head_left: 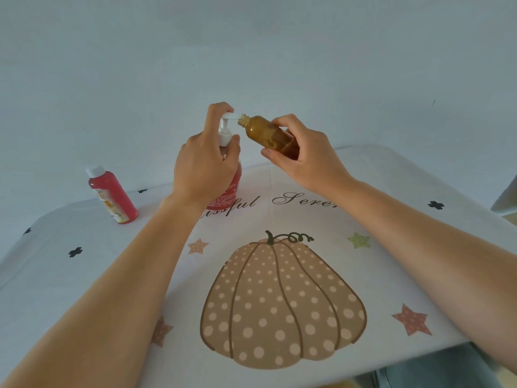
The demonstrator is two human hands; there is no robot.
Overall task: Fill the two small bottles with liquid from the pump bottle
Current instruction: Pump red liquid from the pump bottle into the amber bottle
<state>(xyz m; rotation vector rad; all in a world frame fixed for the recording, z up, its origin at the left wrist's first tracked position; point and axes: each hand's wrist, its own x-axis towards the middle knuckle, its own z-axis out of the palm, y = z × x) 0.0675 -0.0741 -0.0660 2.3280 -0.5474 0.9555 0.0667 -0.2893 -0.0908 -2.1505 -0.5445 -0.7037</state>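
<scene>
A red pump bottle [228, 191] with a white pump head [225, 127] stands at the table's far middle. My left hand [204, 163] grips its neck, with a finger on top of the pump head. In my right hand [305, 155] a small amber bottle [268, 133] is held tilted and uncapped, its open mouth touching the pump's spout. Brownish liquid shows inside the amber bottle. A second small bottle [112, 196], red with a white cap and a printed label, stands apart at the far left.
The table wears a white cloth [112, 275] printed with a large dotted pumpkin, stars and script lettering. A plain pale wall rises behind the table's far edge. Grey-blue fabric [436, 371] shows below the near right edge.
</scene>
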